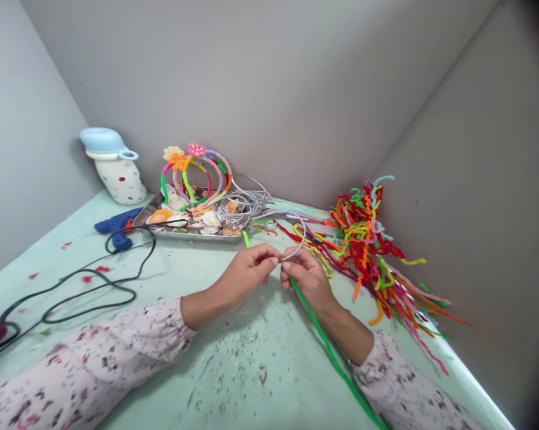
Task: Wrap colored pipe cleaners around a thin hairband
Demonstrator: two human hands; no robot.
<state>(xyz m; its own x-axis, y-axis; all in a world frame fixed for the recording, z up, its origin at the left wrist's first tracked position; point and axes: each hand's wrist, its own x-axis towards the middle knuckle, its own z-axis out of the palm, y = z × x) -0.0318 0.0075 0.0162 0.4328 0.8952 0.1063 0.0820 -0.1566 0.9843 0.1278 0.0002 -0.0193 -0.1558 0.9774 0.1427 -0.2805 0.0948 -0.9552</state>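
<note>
My left hand [254, 269] and my right hand [305, 278] meet at the middle of the view, fingertips almost touching. A thin grey cord [303, 234] curves up from between the pinched fingers of my right hand. From the same fingers a long green fuzzy strip [327, 346] runs down to the bottom edge. Something small and red shows at the fingertips of my left hand, which are pinched on it. A short bright green piece [246, 239] sticks up just behind my left hand.
Behind the hands stands a metal tray [197, 237] with shells, flower-topped rings [196, 173] and coiled grey cord [242, 206]. A blue glue gun [119, 227] with black cable and a white bottle [119, 176] are left. Colourful fuzzy sticks [367, 239] lie heaped at right.
</note>
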